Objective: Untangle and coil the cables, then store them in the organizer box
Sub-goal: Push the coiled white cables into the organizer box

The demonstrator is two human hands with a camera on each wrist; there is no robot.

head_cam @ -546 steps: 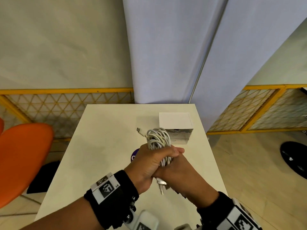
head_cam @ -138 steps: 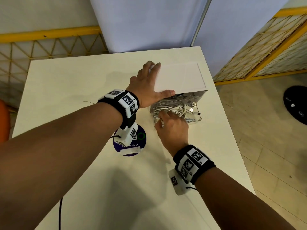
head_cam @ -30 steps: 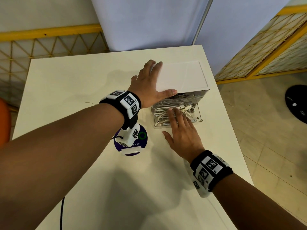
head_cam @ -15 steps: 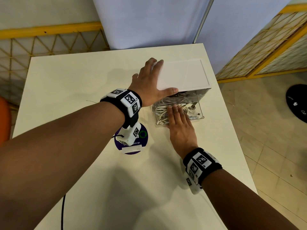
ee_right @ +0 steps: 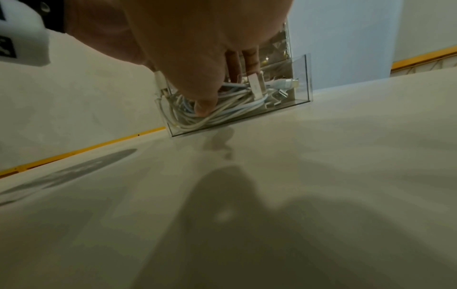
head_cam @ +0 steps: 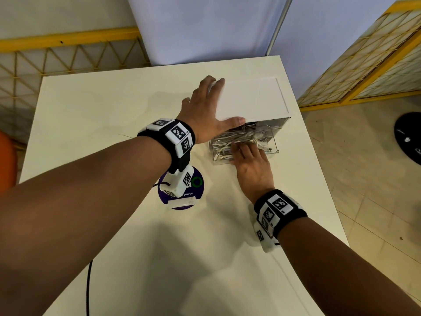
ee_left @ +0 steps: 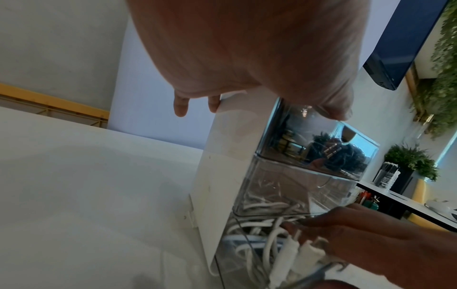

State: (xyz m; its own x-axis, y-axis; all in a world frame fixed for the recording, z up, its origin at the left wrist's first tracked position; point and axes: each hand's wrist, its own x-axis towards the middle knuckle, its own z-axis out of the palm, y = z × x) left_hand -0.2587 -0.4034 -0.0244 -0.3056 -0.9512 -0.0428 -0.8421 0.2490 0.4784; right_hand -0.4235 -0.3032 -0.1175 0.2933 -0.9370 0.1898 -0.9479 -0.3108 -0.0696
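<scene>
The organizer box (head_cam: 252, 99) has a white top and stands at the table's far right. Its clear lower drawer (head_cam: 272, 147) is pulled out toward me and holds a bundle of white cables (head_cam: 222, 149). My left hand (head_cam: 205, 115) rests flat on the box's near-left corner, with the thumb along the front edge and the fingers down the left side (ee_left: 180, 105). My right hand (head_cam: 250, 163) lies with straight fingers on the cables (ee_right: 235, 109) inside the drawer (ee_right: 301, 78). Its thumb tip is at the drawer's front wall.
A round purple sticker (head_cam: 182, 190) lies on the cream table (head_cam: 114, 110) near my left wrist. The table's right edge runs close beside the box. An orange chair (head_cam: 6, 160) stands at far left. A thin black cord (head_cam: 87, 288) hangs at the near edge.
My right hand has slid forward from the table in front of the drawer until its fingers lie on the cables. The left hand stays on the box.
</scene>
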